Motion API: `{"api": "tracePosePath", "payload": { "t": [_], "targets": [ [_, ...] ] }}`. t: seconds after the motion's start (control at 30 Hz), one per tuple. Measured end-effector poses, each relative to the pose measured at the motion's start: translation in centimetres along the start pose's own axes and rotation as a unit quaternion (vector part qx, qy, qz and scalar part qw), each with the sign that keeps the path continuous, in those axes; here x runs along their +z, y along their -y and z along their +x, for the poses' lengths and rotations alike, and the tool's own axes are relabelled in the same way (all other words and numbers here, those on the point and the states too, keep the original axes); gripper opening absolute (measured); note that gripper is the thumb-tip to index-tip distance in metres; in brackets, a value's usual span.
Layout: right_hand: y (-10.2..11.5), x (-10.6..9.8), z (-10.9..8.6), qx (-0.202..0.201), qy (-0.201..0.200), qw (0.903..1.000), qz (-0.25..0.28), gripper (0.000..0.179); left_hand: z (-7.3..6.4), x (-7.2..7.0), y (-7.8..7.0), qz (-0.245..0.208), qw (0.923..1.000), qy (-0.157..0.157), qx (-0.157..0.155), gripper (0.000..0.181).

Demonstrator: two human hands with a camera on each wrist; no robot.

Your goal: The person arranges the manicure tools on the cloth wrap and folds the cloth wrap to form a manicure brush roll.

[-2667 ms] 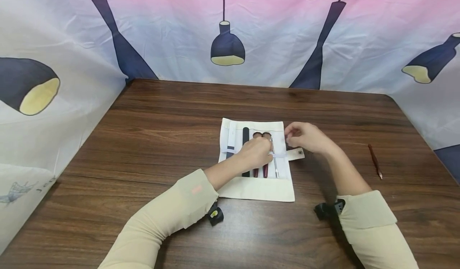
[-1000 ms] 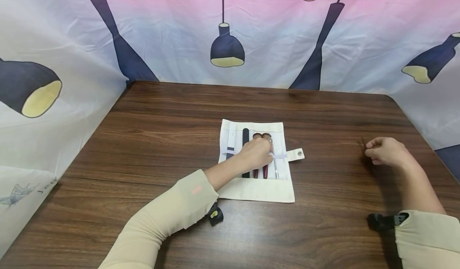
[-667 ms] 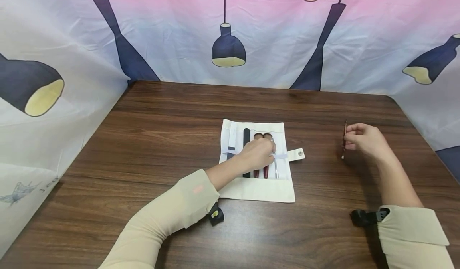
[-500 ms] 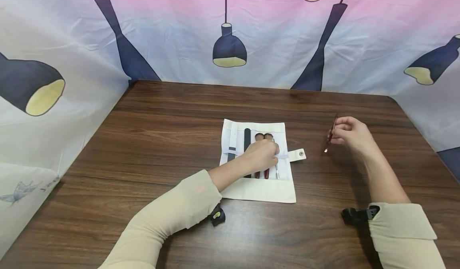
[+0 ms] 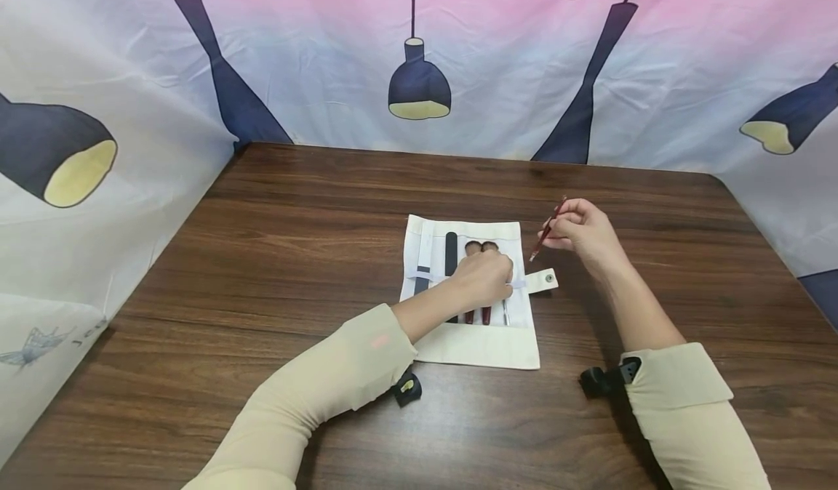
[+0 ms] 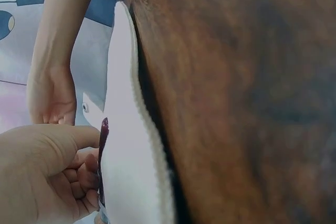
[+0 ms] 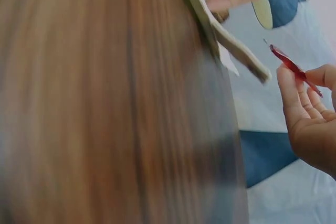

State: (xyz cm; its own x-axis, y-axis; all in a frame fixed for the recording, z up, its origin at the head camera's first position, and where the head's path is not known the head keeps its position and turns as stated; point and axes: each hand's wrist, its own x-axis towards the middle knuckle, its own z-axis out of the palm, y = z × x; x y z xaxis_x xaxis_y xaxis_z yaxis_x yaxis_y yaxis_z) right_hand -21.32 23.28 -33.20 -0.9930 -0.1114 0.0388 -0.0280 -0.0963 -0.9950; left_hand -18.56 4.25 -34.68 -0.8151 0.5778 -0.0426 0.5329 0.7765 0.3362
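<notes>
A cream fabric tool pouch (image 5: 474, 347) lies unrolled on the table, a snap strap (image 5: 540, 281) sticking out on its right. Over its middle, my left hand (image 5: 481, 278) has curled fingers at the white elastic band (image 5: 517, 284); the hand hides its own fingertips in the head view. Two fluffy brushes (image 5: 489, 246) with dark-red handles lie under that hand, beside a thin silver tool (image 5: 506, 313). Just off the pouch's upper right edge, my right hand (image 5: 589, 243) pinches a slim dark-red tool (image 7: 287, 62) between thumb and fingers, its pale tip slanting down toward the pouch.
In the pouch's left part sit a black flat file-like strip (image 5: 451, 251) and a white strip with a dark end (image 5: 425, 241). The wooden table (image 5: 294, 257) surrounds the pouch. Behind it hangs a cloth backdrop (image 5: 314, 75) printed with lamps.
My right hand went from beside the pouch to the far right, picked up the dark-red tool from the table and carried it left to the pouch. My left hand shifted slightly right.
</notes>
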Motion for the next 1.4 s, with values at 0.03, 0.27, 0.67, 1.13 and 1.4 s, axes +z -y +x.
{"api": "tracePosePath", "payload": {
  "t": [0.03, 0.27, 0.67, 1.13, 1.4],
  "targets": [
    [-0.1, 0.3, 0.1, 0.003, 0.003, 0.9999, -0.011, 0.014, 0.1, 0.0, 0.0, 0.001, 1.0000, 0.001, -0.001, 0.039],
    [-0.9, 1.6, 1.2, 0.040, 0.009, 0.9913, -0.125, 0.012, 0.4, 0.1, -0.2, 0.012, 0.9999, 0.006, 0.001, 0.043],
    [-1.6, 2.5, 1.5, 0.082, 0.048, 0.9775, -0.189, 0.026, 0.5, 0.3, 0.1, -0.005, 1.0000, 0.004, 0.004, 0.024],
    [-1.7, 2.3, 1.1, 0.093, 0.091, 0.9490, -0.287, 0.045, 0.4, 0.0, 0.2, -0.003, 1.0000, -0.004, 0.000, 0.014],
    [-1.9, 2.0, 0.9, 0.082, 0.120, 0.9310, -0.335, 0.040, 0.4, 0.2, 0.2, -0.002, 1.0000, -0.003, 0.008, 0.022]
  ]
}}
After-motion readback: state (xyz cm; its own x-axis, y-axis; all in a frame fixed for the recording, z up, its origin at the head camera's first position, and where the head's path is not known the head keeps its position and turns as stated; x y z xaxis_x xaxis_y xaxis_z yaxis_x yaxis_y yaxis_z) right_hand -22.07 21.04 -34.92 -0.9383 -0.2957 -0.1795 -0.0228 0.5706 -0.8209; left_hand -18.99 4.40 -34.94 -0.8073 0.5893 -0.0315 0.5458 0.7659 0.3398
